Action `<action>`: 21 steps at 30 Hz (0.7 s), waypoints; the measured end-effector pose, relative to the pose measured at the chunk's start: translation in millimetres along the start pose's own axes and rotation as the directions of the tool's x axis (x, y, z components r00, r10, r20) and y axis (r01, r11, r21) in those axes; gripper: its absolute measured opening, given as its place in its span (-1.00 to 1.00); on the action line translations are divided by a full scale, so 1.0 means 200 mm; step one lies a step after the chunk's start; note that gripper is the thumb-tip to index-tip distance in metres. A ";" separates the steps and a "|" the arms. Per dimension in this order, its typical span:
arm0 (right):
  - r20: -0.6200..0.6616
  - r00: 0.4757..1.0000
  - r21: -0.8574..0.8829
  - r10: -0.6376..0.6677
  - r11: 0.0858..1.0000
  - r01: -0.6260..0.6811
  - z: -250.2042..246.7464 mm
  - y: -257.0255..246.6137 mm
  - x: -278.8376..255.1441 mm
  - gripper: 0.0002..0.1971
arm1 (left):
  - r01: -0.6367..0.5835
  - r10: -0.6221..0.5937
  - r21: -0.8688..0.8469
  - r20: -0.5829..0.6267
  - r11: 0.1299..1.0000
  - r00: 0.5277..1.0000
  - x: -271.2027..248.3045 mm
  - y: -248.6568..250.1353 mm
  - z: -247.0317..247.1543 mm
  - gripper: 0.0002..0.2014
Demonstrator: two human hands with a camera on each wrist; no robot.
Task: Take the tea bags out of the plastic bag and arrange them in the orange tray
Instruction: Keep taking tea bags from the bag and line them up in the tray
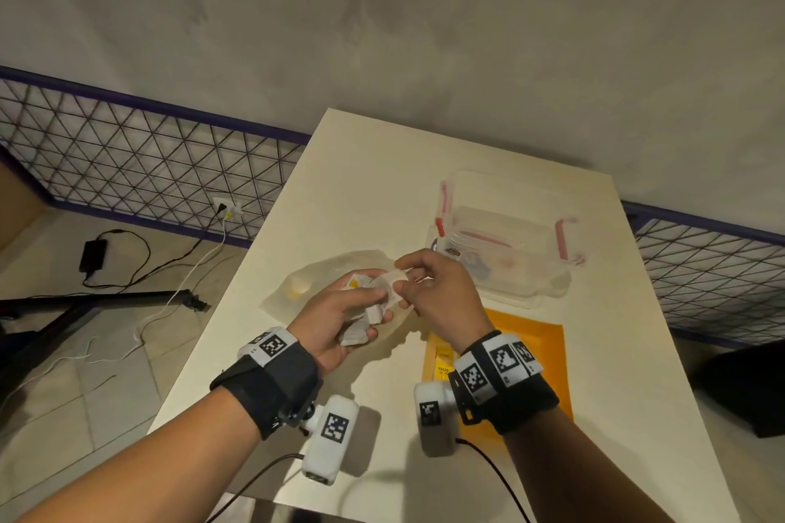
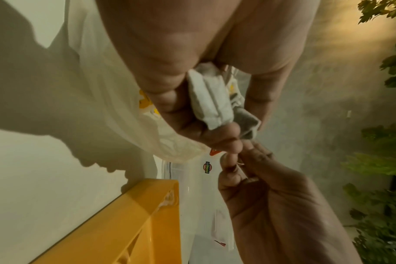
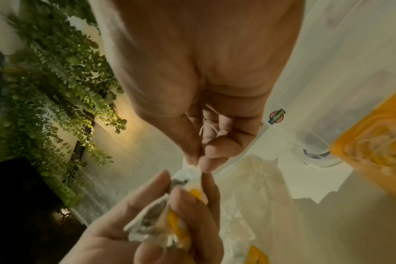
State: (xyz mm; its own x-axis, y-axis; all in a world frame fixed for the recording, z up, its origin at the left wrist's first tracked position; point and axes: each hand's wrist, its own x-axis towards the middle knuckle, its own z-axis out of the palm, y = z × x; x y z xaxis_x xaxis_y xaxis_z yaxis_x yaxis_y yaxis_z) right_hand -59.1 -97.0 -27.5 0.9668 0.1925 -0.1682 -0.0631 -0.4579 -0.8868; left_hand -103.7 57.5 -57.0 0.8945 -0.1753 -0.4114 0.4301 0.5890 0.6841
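— Wrist cameras sit closest, one strapped to each forearm, with both hands raised over the table. What can you actually make out in the left hand?

— Its fingers curl round a crumpled bunch of tea bags. How many, I cannot tell; they are squashed together and half covered by the fingers. The left wrist view shows pale folded paper between thumb and fingers, and not much more.

— And the right hand?

— Thumb and forefinger pinch the top corner of one tea bag in that bunch, so the two hands meet tip to tip. A thin string lies across the right palm, blurred.

— Where is the plastic bag?

— Flat on the table, under and beyond the left hand, with something yellow showing through it. Its near edge is hidden by the hands.

— The orange tray?

— Near the right wrist, on the table, largely covered by that forearm. One yellow-tagged tea bag shows at its left side; the rest of the tray floor is hidden.

— Anything else?

— A clear plastic box with red clips stands just beyond the tray, its contents hazy.
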 end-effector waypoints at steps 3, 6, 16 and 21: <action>-0.040 0.999 0.001 -0.002 1.000 0.002 -0.04 -0.01 -0.01 -0.81 | 0.026 -0.026 0.002 -0.035 1.000 0.999 0.01 -0.01 0.00 -0.75; -0.032 0.999 -0.009 -0.044 0.999 0.044 -0.08 -0.02 -0.03 -0.82 | 0.037 -0.036 0.020 -0.055 0.999 0.998 0.03 -0.03 0.00 -0.72; 0.070 0.997 -0.111 -0.035 0.993 0.042 -0.24 0.01 -0.10 -0.70 | 0.102 -0.101 0.020 -0.042 0.995 0.994 0.05 -0.09 0.02 -0.83; -0.009 0.974 -0.373 -0.228 0.904 0.208 -0.34 0.06 -0.11 -0.86 | 0.134 -0.129 0.117 -0.051 0.984 0.990 0.03 -0.15 0.02 -0.86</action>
State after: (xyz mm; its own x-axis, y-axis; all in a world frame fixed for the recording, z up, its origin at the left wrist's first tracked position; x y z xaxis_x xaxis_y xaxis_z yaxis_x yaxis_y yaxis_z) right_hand -64.0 -165.0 -5.3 0.9580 0.2837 0.0427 0.2367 -0.6974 -0.6764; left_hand -111.2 34.9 -77.2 0.8240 -0.2095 -0.5265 0.5578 0.4636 0.6885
